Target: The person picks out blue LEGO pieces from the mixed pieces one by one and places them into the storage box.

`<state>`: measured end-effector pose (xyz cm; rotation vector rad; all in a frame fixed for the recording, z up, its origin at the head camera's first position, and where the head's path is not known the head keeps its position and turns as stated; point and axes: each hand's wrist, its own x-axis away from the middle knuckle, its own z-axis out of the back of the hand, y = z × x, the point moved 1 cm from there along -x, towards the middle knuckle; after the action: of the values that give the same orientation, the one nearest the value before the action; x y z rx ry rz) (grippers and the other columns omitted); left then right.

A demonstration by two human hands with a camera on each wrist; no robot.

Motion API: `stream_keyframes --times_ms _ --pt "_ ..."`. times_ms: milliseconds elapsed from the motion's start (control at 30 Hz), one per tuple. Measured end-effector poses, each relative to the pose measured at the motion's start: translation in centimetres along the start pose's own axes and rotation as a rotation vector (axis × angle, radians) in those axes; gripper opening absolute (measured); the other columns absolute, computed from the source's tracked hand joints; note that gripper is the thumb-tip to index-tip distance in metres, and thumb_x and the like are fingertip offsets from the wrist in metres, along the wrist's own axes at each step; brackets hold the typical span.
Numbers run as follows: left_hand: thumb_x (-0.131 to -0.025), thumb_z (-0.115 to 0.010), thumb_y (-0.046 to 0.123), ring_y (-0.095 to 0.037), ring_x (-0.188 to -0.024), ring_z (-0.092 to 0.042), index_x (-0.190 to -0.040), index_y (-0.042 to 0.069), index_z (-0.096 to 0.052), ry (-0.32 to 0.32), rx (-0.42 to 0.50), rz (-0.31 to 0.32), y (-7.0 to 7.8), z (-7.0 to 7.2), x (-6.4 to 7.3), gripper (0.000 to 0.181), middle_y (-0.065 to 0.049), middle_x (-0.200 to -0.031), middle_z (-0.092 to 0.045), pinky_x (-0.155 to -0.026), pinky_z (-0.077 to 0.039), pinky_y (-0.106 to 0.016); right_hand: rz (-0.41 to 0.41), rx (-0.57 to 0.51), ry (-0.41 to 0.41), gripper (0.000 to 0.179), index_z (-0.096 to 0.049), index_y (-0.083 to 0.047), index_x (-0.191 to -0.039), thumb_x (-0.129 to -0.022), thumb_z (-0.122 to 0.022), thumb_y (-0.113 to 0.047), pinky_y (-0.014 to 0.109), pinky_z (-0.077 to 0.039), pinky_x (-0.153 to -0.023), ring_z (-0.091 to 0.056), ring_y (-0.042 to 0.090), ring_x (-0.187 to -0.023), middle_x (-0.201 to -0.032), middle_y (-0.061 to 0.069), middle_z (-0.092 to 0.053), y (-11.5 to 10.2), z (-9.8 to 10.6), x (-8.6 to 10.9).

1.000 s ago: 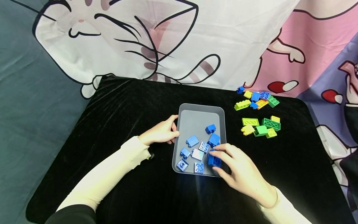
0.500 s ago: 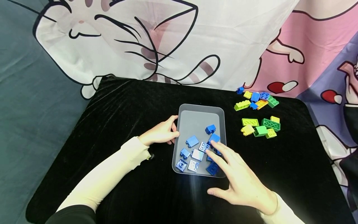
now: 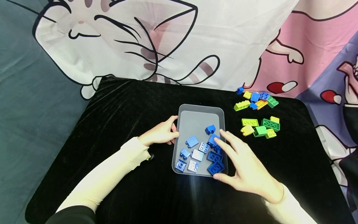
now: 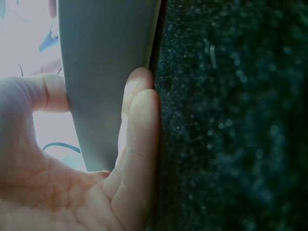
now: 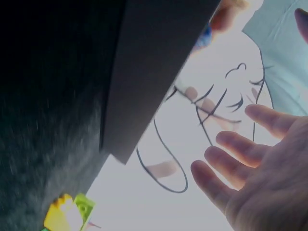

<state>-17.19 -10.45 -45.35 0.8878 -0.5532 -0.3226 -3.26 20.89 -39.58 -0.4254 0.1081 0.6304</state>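
A grey tray (image 3: 199, 115) lies on the black cloth, with several blue toy bricks (image 3: 192, 142) loose in its nearer half. At its left edge my left hand (image 3: 160, 132) holds the tray; in the left wrist view the thumb (image 4: 50, 91) lies at the rim and the fingers (image 4: 139, 144) rest along the low outer wall. Over the tray's right edge hovers my right hand (image 3: 247, 166), fingers spread and holding nothing. It partly covers a blue brick (image 3: 213, 140). Two dark blue bricks (image 3: 216, 168) lie near its thumb.
To the right of the tray lie two loose groups of bricks: a nearer one with green bricks (image 3: 260, 131) and yellow ones, and a farther one with blue bricks (image 3: 254, 97), yellow, orange and green ones. A printed curtain (image 3: 235, 37) hangs behind the table.
My right hand has let go of a dark blue brick in the tray's near right corner, drawn back, then moved to the tray's right edge. The left hand has stayed put.
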Motion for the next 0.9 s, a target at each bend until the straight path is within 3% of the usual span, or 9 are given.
stream_keyframes --times_ms 267,533,900 --pt "-0.089 -0.063 0.019 -0.016 -0.069 -0.073 -0.162 0.018 -0.025 0.003 0.0 0.008 -0.1 -0.1 0.0 0.082 -0.006 -0.103 -0.064 -0.058 -0.063 -0.031 -0.042 0.035 0.048 0.107 -0.04 -0.021 -0.16 -0.072 -0.087 -0.058 0.064 -0.037 -0.118 -0.036 0.037 -0.152 -0.17 0.009 -0.029 3.2 1.4 -2.0" --pt "-0.089 -0.063 0.018 -0.016 -0.068 -0.073 -0.162 0.018 -0.025 0.001 0.001 0.001 0.0 -0.1 0.0 0.082 -0.007 -0.102 -0.064 -0.058 -0.063 -0.031 -0.092 0.019 0.097 0.101 -0.045 -0.016 -0.157 -0.072 -0.092 -0.044 0.069 -0.039 -0.113 -0.042 0.043 -0.146 -0.165 0.016 -0.038 6.6 2.8 -4.1" --pt "-0.09 -0.063 0.019 -0.016 -0.069 -0.073 -0.162 0.019 -0.025 -0.002 0.002 0.001 0.1 0.1 0.0 0.082 -0.006 -0.102 -0.064 -0.059 -0.063 -0.032 -0.29 0.044 0.048 0.09 -0.046 -0.012 -0.155 -0.082 -0.083 -0.05 0.071 -0.03 -0.119 -0.038 0.048 -0.147 -0.161 0.022 -0.039 12.5 3.9 -6.5"
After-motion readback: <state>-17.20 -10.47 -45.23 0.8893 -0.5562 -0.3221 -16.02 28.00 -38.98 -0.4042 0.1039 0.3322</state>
